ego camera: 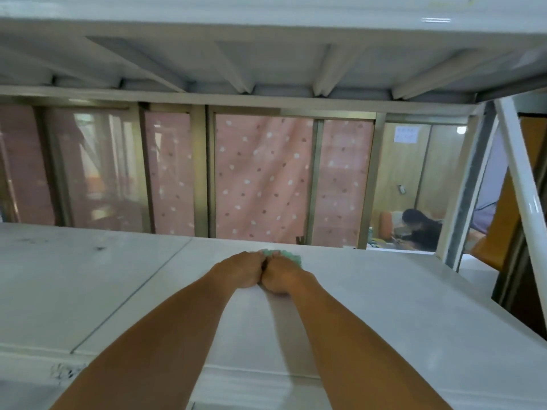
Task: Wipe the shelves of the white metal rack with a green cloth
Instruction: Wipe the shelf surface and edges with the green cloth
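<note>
Both my arms reach far across a white metal shelf (370, 291) of the rack. My left hand (239, 269) and my right hand (282, 276) lie side by side, touching, near the shelf's far edge. They press down on a green cloth (288, 255), of which only a small bunched part shows past the fingertips. The rest of the cloth is hidden under the hands.
The underside of the shelf above (266, 54) hangs low overhead. A white rack post (521, 179) slants at the right. A seam (142, 288) crosses the shelf at left, with dark smudges (99, 248). Behind are pink dotted curtains (263, 179) and a person (420, 229) sitting low.
</note>
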Demonstrator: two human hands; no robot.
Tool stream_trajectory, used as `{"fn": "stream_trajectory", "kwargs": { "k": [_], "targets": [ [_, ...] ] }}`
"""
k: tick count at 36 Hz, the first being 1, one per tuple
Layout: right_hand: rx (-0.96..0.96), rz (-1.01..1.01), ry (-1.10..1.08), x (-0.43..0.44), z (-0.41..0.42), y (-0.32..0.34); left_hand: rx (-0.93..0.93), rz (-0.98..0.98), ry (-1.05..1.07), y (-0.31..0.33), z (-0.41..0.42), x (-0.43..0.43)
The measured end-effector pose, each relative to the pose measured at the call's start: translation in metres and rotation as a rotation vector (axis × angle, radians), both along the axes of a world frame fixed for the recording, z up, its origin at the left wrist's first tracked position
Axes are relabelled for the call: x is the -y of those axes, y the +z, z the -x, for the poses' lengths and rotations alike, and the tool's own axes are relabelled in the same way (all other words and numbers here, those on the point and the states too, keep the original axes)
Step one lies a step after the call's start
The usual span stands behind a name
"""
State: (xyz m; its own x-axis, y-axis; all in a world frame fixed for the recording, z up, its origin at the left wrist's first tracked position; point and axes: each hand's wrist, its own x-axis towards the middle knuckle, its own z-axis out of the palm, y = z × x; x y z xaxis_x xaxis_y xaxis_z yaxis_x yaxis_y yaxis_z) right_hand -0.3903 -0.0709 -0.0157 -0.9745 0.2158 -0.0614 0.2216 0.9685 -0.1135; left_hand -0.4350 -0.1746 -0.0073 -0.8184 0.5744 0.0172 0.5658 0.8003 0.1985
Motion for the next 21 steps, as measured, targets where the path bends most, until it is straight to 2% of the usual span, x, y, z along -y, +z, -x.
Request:
{"fn": "stream_trajectory", "kwargs": {
  "k": [11,21],
  "targets": [
    [0.013,-0.044,0.001,0.084,0.04,0.002,0.039,-0.036,0.09,-0.001,0.033,0.078],
    [-0.001,-0.025,-0.023,0.163,0.07,0.003,-0.053,0.034,0.18,0.002,0.054,0.148]
  ]
}}
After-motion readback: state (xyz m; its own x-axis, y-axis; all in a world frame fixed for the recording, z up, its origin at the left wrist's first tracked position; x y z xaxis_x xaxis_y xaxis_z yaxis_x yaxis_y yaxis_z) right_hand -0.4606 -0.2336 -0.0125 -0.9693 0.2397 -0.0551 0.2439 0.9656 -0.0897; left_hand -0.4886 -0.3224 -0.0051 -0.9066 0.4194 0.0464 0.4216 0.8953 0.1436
